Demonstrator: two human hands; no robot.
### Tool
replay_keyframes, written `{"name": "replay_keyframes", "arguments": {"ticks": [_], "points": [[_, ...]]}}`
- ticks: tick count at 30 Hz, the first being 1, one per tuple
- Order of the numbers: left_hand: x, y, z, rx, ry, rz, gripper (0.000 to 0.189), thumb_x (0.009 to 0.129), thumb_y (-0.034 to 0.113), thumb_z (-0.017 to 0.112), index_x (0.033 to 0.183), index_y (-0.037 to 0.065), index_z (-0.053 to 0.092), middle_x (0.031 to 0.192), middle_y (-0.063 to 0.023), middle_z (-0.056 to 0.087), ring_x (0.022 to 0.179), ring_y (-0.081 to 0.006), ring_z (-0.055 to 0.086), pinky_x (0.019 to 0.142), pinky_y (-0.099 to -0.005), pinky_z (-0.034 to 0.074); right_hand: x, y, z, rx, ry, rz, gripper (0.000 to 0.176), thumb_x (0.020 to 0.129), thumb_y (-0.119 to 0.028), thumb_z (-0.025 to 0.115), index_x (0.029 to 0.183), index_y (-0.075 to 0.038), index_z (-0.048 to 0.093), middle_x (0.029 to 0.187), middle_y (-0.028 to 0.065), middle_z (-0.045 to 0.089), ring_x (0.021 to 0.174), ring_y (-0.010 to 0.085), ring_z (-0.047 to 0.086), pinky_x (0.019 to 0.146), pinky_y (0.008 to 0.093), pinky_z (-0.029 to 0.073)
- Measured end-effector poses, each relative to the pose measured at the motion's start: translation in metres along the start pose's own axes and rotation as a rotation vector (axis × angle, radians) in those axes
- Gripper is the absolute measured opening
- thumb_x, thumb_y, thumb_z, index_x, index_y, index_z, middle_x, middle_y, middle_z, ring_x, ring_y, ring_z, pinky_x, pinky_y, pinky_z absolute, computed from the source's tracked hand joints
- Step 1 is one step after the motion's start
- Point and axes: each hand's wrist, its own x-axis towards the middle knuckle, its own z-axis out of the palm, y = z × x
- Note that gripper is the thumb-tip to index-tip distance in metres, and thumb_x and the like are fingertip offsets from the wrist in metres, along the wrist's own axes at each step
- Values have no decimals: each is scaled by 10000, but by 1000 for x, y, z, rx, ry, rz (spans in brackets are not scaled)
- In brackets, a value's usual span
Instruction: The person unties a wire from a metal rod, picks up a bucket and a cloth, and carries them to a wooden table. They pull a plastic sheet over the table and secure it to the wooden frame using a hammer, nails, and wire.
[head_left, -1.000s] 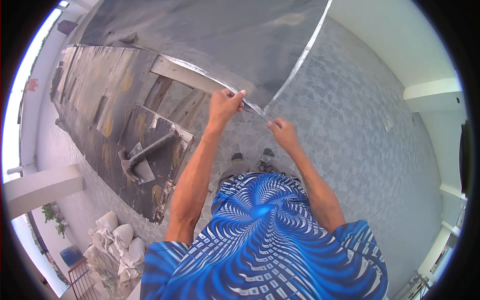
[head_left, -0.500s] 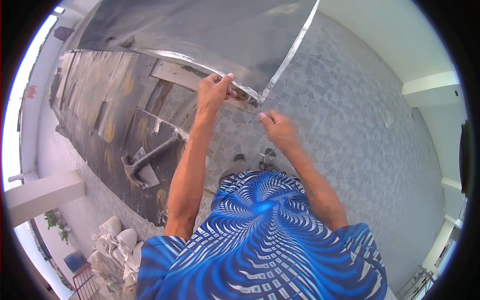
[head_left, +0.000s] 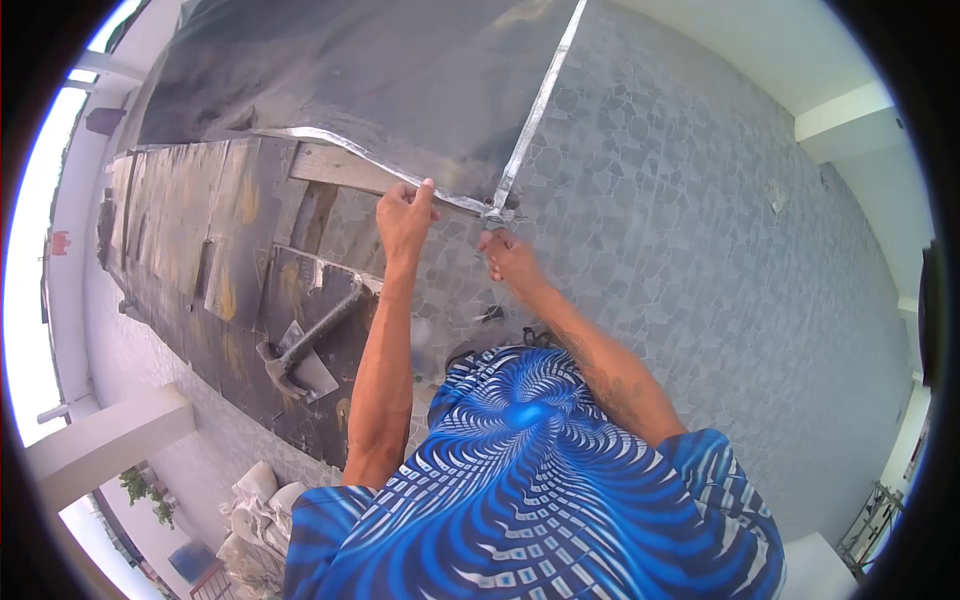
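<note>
A large dark sheet (head_left: 380,90) with silver edging strip (head_left: 535,105) along its borders lies over a wooden frame (head_left: 345,167). My left hand (head_left: 404,225) is closed at the near edge of the sheet, its thumb and fingers pinching the silver edging. Just below the sheet's near right corner, my right hand (head_left: 514,264) is closed, fingertips pressed together close to the corner. What lies between those fingertips is too small to make out.
A claw hammer (head_left: 318,335) rests across a small pale plate (head_left: 322,378) on worn dark boards (head_left: 230,270) at the left. Stone-patterned floor (head_left: 680,260) spreads to the right. Pale sacks (head_left: 255,520) sit at the lower left, beside a white pillar (head_left: 110,435).
My right hand has moved left and closer to the sheet's corner. My left hand has shifted slightly left and down in view, still at the edging. The whole view has turned a little.
</note>
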Motion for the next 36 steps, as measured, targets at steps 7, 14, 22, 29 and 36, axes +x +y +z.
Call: {"name": "replay_keyframes", "arguments": {"ticks": [7,14,22,29,36], "points": [[-33,4,13,47,-103,-43,408,903,364,701,845,-35,643,646,-83,673,564,-125,647,542,-256,486,4,22,-55,-415,123,-29,265,986,-319,576,964,-77,679,661,-27,461,558,74,415,523,271,376],[-64,-10,40,9,-267,-98,459,899,381,716,948,-71,656,785,-121,716,619,-136,677,566,-253,508,60,-15,-106,-874,100,-317,196,889,-131,567,1011,-70,708,848,130,711,752,255,666,693,393,494],[-74,0,40,-83,-177,-114,392,924,299,699,1006,-79,637,900,-158,715,688,-196,699,608,-290,540,116,-128,-97,-1436,55,-658,172,909,-223,624,908,-70,704,903,147,687,870,361,659,745,453,514],[-80,-7,53,129,14,106,262,914,240,709,949,-9,638,824,-119,720,651,-194,690,611,-324,524,40,-182,-48,-1461,26,-537,189,876,-209,652,903,-28,699,901,177,690,871,368,654,762,462,494],[-86,6,47,-10,-202,-21,301,940,268,676,1041,-14,644,874,-105,722,710,-192,694,631,-310,529,9,-191,-24,-1443,-68,-356,189,866,-182,652,941,-21,719,908,189,690,895,374,656,790,447,496]]}}
